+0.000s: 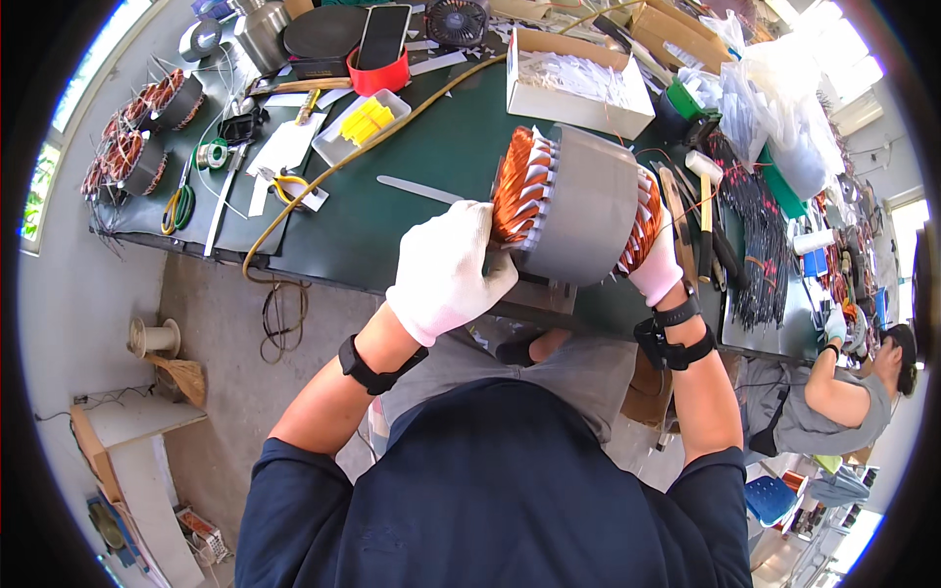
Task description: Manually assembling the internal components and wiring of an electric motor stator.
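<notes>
A motor stator, a grey metal cylinder with copper windings and white insulating slips at both ends, is held on its side above the front of the table. My left hand, in a white glove, grips the near lower part of its left end, fingers curled in. The gloved right hand clasps the right end; the windings hide most of its fingers. On the green tabletop, a thin pale strip tool lies just beyond my left hand.
Left on the table are wound stators, scissors, pliers and a tray of yellow slips. A white box of paper slips stands behind. To the right lie a mallet and dark wires; another person works beyond.
</notes>
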The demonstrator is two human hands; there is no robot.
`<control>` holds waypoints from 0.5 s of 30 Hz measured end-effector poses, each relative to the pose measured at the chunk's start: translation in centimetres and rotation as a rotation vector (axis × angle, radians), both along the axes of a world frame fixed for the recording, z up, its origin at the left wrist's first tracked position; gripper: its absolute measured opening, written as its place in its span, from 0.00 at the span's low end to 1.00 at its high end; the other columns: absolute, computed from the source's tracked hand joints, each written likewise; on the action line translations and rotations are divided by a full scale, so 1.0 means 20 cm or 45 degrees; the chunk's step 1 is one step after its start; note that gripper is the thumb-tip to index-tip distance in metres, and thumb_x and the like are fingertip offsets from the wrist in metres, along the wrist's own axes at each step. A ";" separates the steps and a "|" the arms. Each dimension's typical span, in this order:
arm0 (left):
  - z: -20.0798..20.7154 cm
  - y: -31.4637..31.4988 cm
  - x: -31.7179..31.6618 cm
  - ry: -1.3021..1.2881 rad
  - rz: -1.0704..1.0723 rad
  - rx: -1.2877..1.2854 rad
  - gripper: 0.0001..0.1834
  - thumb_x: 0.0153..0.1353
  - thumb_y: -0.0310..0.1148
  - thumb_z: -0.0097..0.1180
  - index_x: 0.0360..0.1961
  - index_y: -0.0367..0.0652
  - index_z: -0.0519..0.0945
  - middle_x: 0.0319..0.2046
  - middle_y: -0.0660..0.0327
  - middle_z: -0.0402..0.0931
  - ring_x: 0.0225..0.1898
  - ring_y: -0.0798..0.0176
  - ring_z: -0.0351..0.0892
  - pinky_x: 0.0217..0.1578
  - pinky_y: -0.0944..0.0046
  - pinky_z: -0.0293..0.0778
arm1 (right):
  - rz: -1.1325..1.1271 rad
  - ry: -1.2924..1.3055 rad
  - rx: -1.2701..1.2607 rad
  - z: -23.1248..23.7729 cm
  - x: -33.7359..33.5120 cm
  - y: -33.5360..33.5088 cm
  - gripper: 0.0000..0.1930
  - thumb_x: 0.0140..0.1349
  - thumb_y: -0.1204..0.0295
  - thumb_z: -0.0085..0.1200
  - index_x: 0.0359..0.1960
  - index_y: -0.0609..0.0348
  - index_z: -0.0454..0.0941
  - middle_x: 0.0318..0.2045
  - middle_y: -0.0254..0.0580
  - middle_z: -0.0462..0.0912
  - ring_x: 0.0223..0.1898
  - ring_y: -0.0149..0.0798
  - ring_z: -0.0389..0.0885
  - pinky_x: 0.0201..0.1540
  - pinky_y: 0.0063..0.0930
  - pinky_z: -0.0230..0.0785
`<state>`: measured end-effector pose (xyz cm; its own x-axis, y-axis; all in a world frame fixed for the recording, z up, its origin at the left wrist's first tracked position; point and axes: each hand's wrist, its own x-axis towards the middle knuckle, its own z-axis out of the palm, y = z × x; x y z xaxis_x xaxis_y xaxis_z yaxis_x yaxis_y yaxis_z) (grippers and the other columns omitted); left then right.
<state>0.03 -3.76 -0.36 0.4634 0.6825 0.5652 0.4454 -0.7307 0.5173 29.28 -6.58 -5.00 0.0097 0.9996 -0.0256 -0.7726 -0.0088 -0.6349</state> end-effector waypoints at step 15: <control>-0.02 0.23 -0.13 0.022 -0.461 -0.287 0.22 0.50 0.31 0.76 0.46 0.37 0.82 0.43 0.54 0.82 0.43 0.51 0.84 0.46 0.61 0.79 | -0.267 -0.136 -0.504 0.22 -0.14 -0.01 0.16 0.76 0.50 0.48 0.40 0.44 0.80 0.23 0.22 0.75 0.17 0.27 0.72 0.18 0.25 0.65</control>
<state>-2.62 0.77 -0.84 0.7039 0.5798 0.4104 0.1910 -0.7109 0.6769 26.49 -6.86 -0.68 0.2337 0.8894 -0.3930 -0.7141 -0.1173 -0.6901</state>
